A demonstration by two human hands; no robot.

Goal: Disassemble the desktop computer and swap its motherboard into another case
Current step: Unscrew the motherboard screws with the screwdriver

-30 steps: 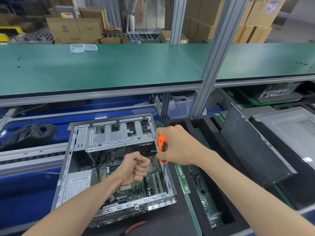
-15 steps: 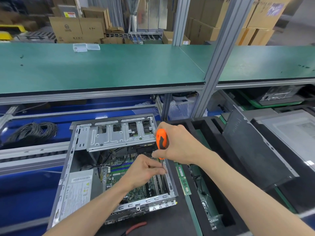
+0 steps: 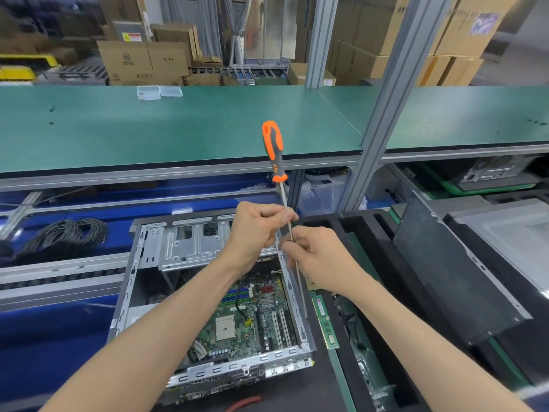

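both hands up over the open pc case [image 3: 139, 281], l hand [image 3: 252, 233] curled round the screwdriver [image 3: 274, 153] shaft high up, r hand [image 3: 319, 260] pinching the shaft lower down, orange handle pointing up, tip down by case right wall. motherboard [image 3: 237, 322] still in the case, near side. ram stick [image 3: 326, 325] just right of case on black foam tray [image 3: 359, 230]. black cable coil [image 3: 68, 236] far left, side panel [image 3: 454, 281] leaning on the right, red-handled tool [image 3: 245, 403] near edge, green bench [image 3: 178, 126] behind

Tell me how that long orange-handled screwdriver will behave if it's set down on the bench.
The screwdriver probably rolls: its shaft is thin and round, though the contoured handle may slow it. It looks handle-heavy, since the bulky grip sits far from where the left hand and right hand pinch the shaft. The shaft looks stiff.
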